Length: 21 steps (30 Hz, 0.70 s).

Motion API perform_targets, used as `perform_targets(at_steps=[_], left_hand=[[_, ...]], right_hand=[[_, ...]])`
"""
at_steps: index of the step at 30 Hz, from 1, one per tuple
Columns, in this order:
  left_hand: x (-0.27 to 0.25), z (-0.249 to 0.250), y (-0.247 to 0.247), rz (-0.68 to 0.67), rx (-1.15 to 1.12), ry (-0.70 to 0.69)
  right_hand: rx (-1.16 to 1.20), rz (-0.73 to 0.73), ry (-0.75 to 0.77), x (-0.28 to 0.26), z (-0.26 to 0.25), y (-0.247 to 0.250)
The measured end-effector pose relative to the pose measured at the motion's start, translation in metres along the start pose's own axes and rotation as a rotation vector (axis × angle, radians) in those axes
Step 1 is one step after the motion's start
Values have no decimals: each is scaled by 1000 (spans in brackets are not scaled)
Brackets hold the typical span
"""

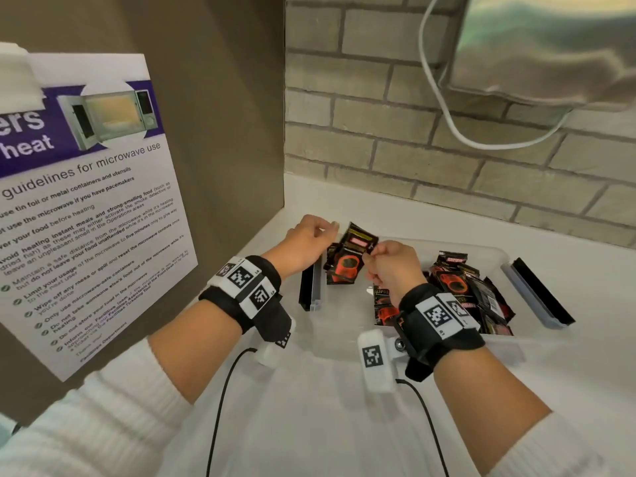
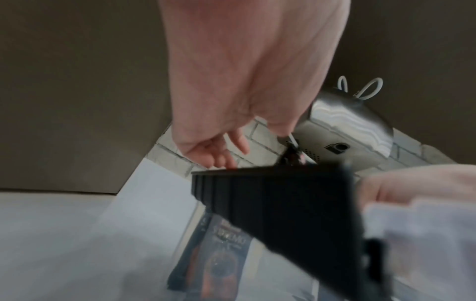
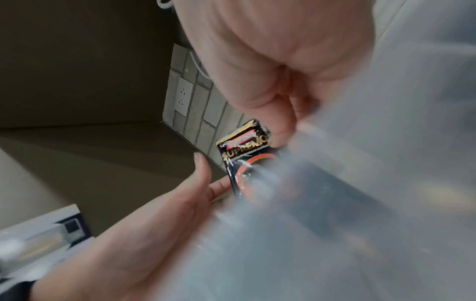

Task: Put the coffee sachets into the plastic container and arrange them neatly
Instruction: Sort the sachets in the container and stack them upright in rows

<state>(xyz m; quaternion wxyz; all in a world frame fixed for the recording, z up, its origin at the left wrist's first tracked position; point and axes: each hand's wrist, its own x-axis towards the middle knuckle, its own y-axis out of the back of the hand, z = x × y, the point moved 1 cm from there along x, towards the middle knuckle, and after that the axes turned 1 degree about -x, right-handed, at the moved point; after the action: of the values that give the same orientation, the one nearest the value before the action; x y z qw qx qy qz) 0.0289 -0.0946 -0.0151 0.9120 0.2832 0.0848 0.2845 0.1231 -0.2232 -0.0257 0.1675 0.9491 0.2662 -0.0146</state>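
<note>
- a clear plastic container (image 1: 464, 247) sits on a white counter (image 1: 309, 425), near a grey brick wall (image 1: 378, 149).
- the container carries a black clip handle on its left end (image 1: 307, 287) and a second black clip handle on its right end (image 1: 542, 292); both are swung outward.
- the right hand (image 1: 392, 266) is over the left half of the container; its thumb and curled fingers pinch the right edge of a black-and-red coffee sachet (image 1: 351, 256).
- in the right wrist view the held sachet (image 3: 244, 148) shows the word "supremo" and an orange ring; it stands tilted above the container wall.
- the left hand (image 1: 308, 244) is at the container's left end, just beside the held sachet, with fingers relaxed and spread; no grip on anything is visible. in the left wrist view the fingers (image 2: 221, 152) hang loose above the left clip handle.
- further sachets stand upright against the left inner wall, directly behind the held one.
- a loose pile of sachets (image 1: 464, 290) lies in the right half of the container, overlapping at mixed angles.
- a microwave guideline poster (image 1: 86, 201) hangs on the brown side panel to the left.
- a steel wall-mounted appliance (image 1: 550, 46) with a white cable (image 1: 444, 108) is fixed above the container.
</note>
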Motion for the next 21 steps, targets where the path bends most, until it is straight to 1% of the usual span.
perform_targets(at_steps=[2, 4, 6, 7, 10, 13, 14, 16, 17, 18, 19, 20, 21], left_hand=[[5, -12, 1, 7, 159, 11], [8, -23, 1, -44, 277, 14], [9, -28, 0, -64, 230, 12], [9, -29, 0, -67, 194, 7], [10, -28, 3, -75, 166, 1], [11, -28, 4, -78, 166, -4], [11, -28, 3, -78, 160, -3], [11, -27, 2, -71, 151, -6], [11, -27, 1, -68, 153, -13], [10, -27, 1, -66, 153, -17], [10, -27, 0, -64, 152, -18], [10, -27, 0, -60, 151, -17], [10, -27, 0, -61, 156, -13]], right_hand=[[-105, 29, -47, 9, 10, 3], [-170, 73, -55, 11, 13, 7], [-288, 105, -12, 11, 9, 10], [-352, 92, -3, 10, 7, 10], [-533, -29, -27, 10, 7, 3], [-538, -160, -61, 10, 4, -9], [-579, -180, -54, 10, 3, -11], [-716, -222, 6, 8, 0, -10], [-728, -220, 11, 10, -1, -9], [-680, -229, -33, 8, -5, -7], [-738, -255, -75, 4, -13, -6], [-808, -283, -39, 0, -21, -1], [-927, -340, 24, -1, -28, 4]])
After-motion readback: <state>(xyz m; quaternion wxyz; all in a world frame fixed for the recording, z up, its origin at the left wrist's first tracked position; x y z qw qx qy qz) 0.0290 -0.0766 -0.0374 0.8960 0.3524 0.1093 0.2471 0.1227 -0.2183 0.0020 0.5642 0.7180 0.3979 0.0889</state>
